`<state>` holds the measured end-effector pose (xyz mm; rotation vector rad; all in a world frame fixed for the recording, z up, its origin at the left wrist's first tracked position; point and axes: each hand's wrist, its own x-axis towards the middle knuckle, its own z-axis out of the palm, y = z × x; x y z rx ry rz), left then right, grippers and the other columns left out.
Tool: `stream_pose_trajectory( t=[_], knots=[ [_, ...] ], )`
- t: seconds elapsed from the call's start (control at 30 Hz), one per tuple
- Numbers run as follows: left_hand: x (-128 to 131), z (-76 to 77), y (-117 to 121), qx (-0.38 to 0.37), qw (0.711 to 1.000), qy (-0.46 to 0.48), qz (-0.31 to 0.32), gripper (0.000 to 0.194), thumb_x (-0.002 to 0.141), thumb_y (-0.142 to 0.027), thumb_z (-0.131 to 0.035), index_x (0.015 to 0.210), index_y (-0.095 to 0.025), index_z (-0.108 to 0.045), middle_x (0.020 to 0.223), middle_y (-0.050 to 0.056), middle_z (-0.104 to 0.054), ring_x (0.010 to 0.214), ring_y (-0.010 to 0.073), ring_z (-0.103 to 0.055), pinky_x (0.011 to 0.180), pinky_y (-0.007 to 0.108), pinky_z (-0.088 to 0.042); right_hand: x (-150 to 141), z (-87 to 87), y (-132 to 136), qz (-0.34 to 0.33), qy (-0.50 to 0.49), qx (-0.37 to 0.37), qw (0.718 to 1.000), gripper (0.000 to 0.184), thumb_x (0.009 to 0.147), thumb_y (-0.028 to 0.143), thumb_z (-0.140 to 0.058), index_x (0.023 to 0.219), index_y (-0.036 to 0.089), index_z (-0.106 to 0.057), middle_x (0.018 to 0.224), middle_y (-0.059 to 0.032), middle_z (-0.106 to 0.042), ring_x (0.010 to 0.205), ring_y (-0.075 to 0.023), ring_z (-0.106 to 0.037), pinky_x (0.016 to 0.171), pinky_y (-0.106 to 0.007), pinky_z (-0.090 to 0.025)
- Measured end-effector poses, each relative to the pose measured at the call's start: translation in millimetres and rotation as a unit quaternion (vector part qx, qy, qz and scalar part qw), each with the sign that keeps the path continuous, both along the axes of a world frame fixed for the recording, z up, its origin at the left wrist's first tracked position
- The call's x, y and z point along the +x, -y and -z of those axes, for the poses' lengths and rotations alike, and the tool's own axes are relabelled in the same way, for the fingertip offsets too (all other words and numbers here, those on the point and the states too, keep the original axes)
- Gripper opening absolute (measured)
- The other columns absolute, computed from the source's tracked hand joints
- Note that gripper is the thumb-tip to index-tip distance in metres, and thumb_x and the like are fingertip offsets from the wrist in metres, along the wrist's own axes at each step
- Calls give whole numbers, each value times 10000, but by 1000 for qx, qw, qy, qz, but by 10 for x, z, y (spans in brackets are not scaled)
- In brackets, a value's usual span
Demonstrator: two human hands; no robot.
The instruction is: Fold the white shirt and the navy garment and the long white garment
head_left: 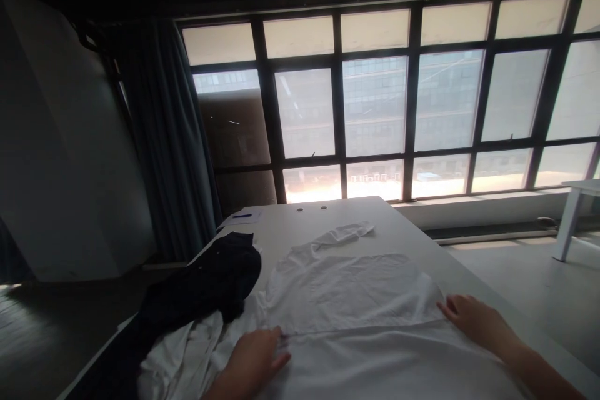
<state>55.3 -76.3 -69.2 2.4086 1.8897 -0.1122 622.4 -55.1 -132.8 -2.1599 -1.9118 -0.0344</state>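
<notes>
watching from nearby, a person's two hands are on a white shirt (351, 294) spread flat at the near end of a white table (328, 215), w/ a long fold running btw them. left hand (253, 362) sits at one end of the fold, fingers curled, tips at the crease; can't tell if it's pinching or just resting. right hand (473, 322) looks open, fingers laid on the other end of the fold, no clear grip. hands are prob wide apart b/c that keeps the crease straight and the cloth taut. a sleeve (342, 234) lies out toward the table's far end, likely left flat so it won't bunch. at the table's left edge, a black cloth (206, 281) sits heaped by some crumpled white fabric (178, 350), prob pushed there to stay off the shirt. a sheet of paper (250, 217) w/ a pen (242, 215) lies at the table's far left corner. shirt's near part is cut off at the frame bottom, and the black heap is too dark to make out what it is.
</notes>
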Motion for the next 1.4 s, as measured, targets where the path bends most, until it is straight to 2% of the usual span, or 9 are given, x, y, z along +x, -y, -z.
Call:
stream_pose_trajectory(
  t=[0.17,0.33,0.5,0.67,0.87,1.03,1.13,1.23,1.4],
  knots=[
    [193,-121,-240,56,998,13,30,452,935,-464,-511,1311,-246,-633,1240,105,-713,1174,299,-652,1030,445,-470,-125,48,-392,71,15,79,994,337,968,473,-416,980,193,-602,1015,-131,-688,920,-268,-660,767,-374,-461],
    [262,201,-555,36,996,69,32,640,959,-525,-470,1525,-227,-449,1598,94,-434,1478,251,-388,1225,418,-302,-242,304,-564,67,20,86,994,199,982,306,-430,1044,174,-567,1053,-136,-696,1004,-273,-661,822,-365,-447],
    [86,583,-730,38,997,67,11,706,987,-640,-334,1583,-262,-347,1677,50,-246,1558,259,-200,1277,486,-163,-100,415,-502,44,7,47,998,246,1018,242,-342,1086,204,-575,997,-103,-723,877,-242,-704,714,-327,-429],
    [73,594,-728,31,998,49,1,724,975,-628,-323,1596,-257,-313,1685,52,-214,1565,278,-163,1273,519,-140,-191,237,-440,82,90,63,991,265,975,181,-389,1058,175,-640,1039,-173,-679,1000,-319,-658,808,-402,-444],
    [534,378,-852,45,997,63,23,652,876,-497,-505,1472,-235,-532,1551,127,-487,1478,320,-365,1247,531,-195,-1151,-135,-609,-102,28,46,993,297,938,227,-465,1150,200,-670,1239,-146,-635,1148,-289,-584,1009,-421,-406],
    [1110,514,-1021,39,991,94,82,639,925,-598,-432,1510,-341,-461,1633,44,-378,1509,269,-318,1248,501,-218,-2147,-12,-812,-217,-12,-10,976,465,957,432,-500,1390,282,-579,1533,-72,-489,1395,-268,-449,1159,-410,-313],
    [1180,623,-1115,43,992,97,68,662,956,-650,-343,1553,-367,-381,1671,26,-293,1546,268,-232,1257,544,-158,-2390,118,-880,-244,-26,-45,968,600,982,592,-414,1520,328,-446,1628,-44,-358,1505,-282,-300,1224,-473,-207],
    [970,670,-1221,52,995,85,25,685,962,-666,-312,1574,-361,-341,1686,23,-242,1561,267,-183,1259,551,-124,-2210,180,-933,-230,-30,-71,970,674,985,679,-312,1571,349,-352,1670,-19,-247,1548,-270,-191,1252,-491,-112],
    [385,670,-1373,61,995,59,-50,729,961,-668,-288,1586,-294,-334,1689,74,-211,1559,319,-172,1239,605,-106,-1308,183,-958,-113,-19,-91,989,714,985,662,-272,1587,282,-335,1675,-61,-221,1551,-327,-159,1234,-573,-84]
  ],
)
